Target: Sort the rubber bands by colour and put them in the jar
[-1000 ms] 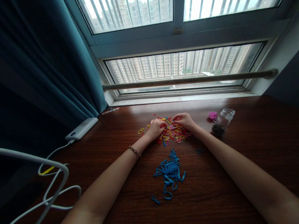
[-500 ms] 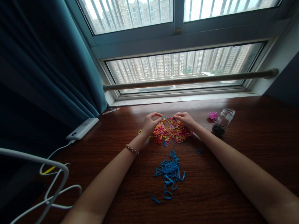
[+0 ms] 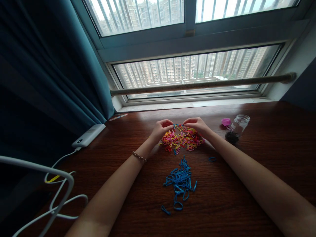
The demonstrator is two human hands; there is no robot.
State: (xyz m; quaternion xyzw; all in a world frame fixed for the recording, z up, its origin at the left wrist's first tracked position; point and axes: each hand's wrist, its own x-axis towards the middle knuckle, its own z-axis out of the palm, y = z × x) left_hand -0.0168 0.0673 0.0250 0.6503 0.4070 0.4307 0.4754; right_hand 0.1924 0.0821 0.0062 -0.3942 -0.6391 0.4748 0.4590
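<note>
Both hands sit at the far edge of the heap of mixed rubber bands [image 3: 182, 139], which lies on the dark wooden worktop [image 3: 259, 158] below the window. The left hand [image 3: 161, 129] curls over the heap's left corner and the right hand [image 3: 197, 125] over its right, each with thumb and fingertips pinched together; whether a band is caught between them is too small to tell. Nearer the person than the heap lies a blue pile [image 3: 180, 182], with one stray blue band [image 3: 211, 159] to the heap's right. Further right stand a glass jar [image 3: 239, 125] and a pink lid [image 3: 225, 121]; well to the heap's left rests a white power bank [image 3: 88, 135].
</note>
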